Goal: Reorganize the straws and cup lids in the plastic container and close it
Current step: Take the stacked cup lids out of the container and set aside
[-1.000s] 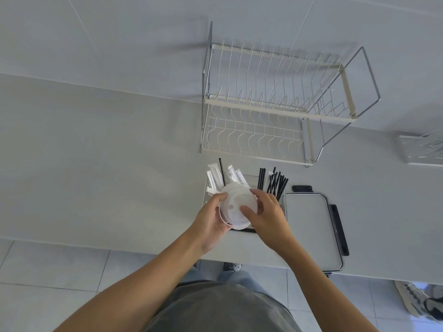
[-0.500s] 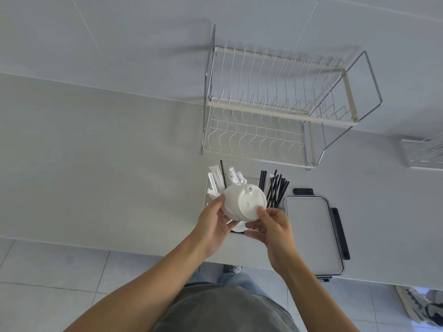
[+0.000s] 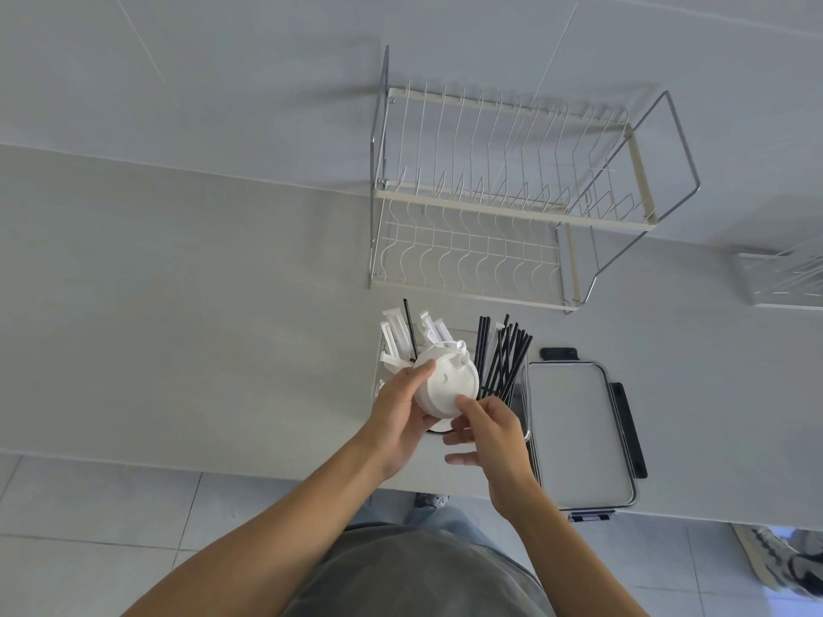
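Stack of white round plastic cup lids above the clear plastic container near the counter's front edge, left hand curled around it, right hand pinching its rim, black straws upright inside, grey flat container lid just beside it.

No readable text, label, brand or number shows anywhere. The cup lids bear only moulded bumps.
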